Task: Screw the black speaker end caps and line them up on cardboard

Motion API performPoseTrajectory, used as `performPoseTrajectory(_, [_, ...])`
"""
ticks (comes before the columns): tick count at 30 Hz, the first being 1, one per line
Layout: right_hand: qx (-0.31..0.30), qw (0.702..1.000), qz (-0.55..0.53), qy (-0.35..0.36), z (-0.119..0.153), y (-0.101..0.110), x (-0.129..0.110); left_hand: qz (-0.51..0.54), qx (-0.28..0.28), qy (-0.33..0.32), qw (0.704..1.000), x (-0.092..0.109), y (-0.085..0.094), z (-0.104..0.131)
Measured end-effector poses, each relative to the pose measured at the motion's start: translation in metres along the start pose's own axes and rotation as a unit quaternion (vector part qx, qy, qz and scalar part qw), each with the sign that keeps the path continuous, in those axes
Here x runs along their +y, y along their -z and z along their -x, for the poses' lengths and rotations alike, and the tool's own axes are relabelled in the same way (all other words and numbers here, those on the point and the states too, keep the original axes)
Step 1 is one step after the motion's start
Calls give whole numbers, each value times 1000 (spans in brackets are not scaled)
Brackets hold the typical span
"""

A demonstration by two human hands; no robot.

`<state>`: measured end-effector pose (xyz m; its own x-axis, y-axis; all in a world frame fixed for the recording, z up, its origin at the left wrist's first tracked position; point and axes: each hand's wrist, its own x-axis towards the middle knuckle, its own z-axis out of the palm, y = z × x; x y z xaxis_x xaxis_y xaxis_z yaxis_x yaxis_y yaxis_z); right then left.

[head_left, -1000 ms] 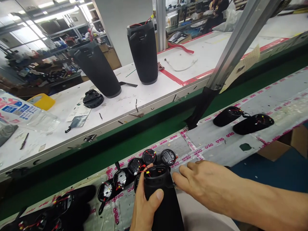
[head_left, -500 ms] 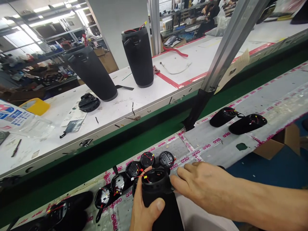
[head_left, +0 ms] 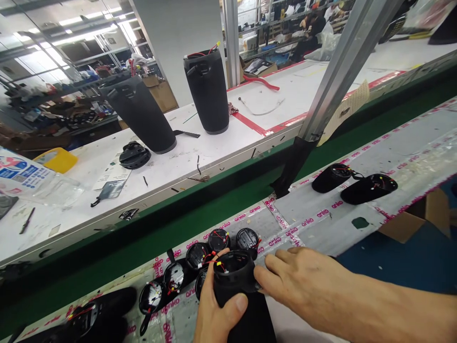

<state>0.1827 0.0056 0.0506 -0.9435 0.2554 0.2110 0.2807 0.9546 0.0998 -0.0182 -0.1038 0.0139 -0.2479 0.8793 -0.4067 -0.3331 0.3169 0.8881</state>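
Note:
A black cylindrical housing with an open top stands tilted at the bottom centre, red wires with a yellow connector at its rim. My left hand is wrapped round its left side, thumb across the front. At the right of the rim, my right hand has its fingers closed on the housing's edge; the fingertips are partly hidden. Just behind the housing, several round black parts with wires, one of them near the rim, lie on the taped grey bench.
Two black cylinders lie farther right on the bench. A slanted metal post rises behind them. Across a green strip, a white table bears two tall black cylinders, a black cap and a plastic bottle.
The view has shifted slightly, so the table and its objects appear a little lower. Both hands keep their places on the housing, which appears slightly farther right.

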Motion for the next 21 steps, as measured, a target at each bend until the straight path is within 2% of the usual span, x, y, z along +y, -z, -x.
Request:
performPoseTrajectory(8, [-2, 1000, -7, 1, 0, -2, 3, -5, 10, 19, 1000, -4, -2, -3])
performPoseTrajectory(16, [-3, 1000, 1, 11, -1, -1, 2, -118, 45, -7, 992, -9, 2, -3])
performPoseTrajectory(21, [-12, 1000, 1, 15, -1, -2, 1, -154, 82, -18, 984, -11, 3, -3])
